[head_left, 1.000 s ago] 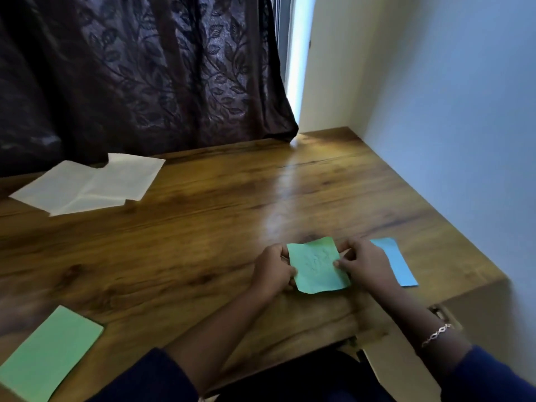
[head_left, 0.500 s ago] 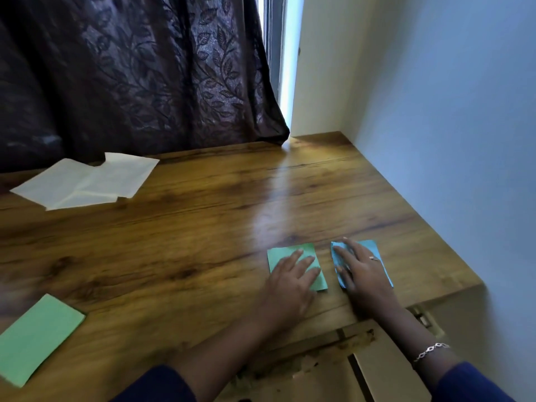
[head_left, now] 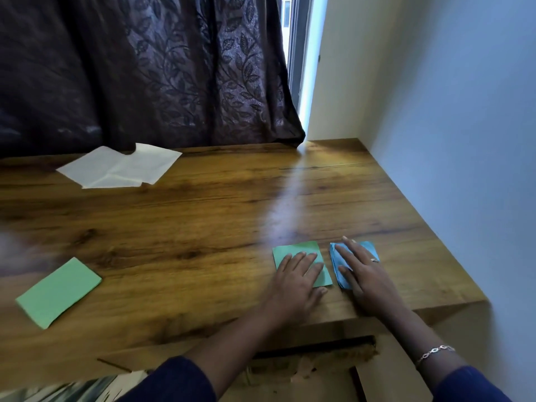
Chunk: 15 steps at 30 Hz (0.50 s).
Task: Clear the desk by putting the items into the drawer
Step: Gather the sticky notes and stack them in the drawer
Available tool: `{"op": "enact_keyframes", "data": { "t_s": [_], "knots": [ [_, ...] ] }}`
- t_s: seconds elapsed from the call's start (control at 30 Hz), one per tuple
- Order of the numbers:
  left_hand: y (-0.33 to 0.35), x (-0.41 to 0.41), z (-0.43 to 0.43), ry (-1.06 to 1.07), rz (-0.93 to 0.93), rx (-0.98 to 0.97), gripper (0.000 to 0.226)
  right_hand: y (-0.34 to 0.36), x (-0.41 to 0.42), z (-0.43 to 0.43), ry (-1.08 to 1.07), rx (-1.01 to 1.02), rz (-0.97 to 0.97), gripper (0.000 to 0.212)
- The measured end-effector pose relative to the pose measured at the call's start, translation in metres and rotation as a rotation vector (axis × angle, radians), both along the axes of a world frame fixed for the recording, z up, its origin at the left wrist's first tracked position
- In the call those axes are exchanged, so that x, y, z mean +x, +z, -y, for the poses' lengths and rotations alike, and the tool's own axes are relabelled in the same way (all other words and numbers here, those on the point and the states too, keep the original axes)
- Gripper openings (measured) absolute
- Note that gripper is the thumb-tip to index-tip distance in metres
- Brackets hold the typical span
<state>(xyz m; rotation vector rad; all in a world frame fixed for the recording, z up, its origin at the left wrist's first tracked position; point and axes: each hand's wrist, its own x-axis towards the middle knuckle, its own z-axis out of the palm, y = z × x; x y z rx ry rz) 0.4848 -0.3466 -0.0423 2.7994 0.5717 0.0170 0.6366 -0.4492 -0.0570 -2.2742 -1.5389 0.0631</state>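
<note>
On the wooden desk point(head_left: 220, 227), near its front right corner, lie a small green paper point(head_left: 293, 250) and a folded blue paper point(head_left: 367, 248) side by side. My left hand point(head_left: 295, 282) rests flat on the green paper with straight fingers. Just to the right, my right hand point(head_left: 365, 277) lies flat on the blue paper, fingers spread. A larger green paper point(head_left: 58, 291) sits at the desk's front left. White unfolded sheets point(head_left: 119, 168) lie at the back left. Below the front edge the drawer point(head_left: 319, 361) shows partly open.
A dark patterned curtain point(head_left: 150, 71) hangs behind the desk and touches the white sheets. A pale wall point(head_left: 458, 140) borders the desk's right side. Bright light comes through the gap beside the curtain.
A second ago both hands pinched the green paper above the desk. It now lies flat under my left hand, and my right hand has moved onto the blue paper.
</note>
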Motion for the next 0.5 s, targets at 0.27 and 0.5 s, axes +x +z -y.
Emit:
{"op": "enact_keyframes", "data": {
  "t_s": [0.27, 0.5],
  "knots": [
    [-0.005, -0.056, -0.018, 0.215, 0.178, 0.136, 0.053, 0.017, -0.042, -0.03, 0.152, 0.209, 0.015, 0.032],
    [-0.008, -0.14, -0.045, 0.544, 0.496, 0.003, 0.051, 0.024, -0.11, -0.08, 0.4, 0.175, -0.116, 0.032]
  ]
}}
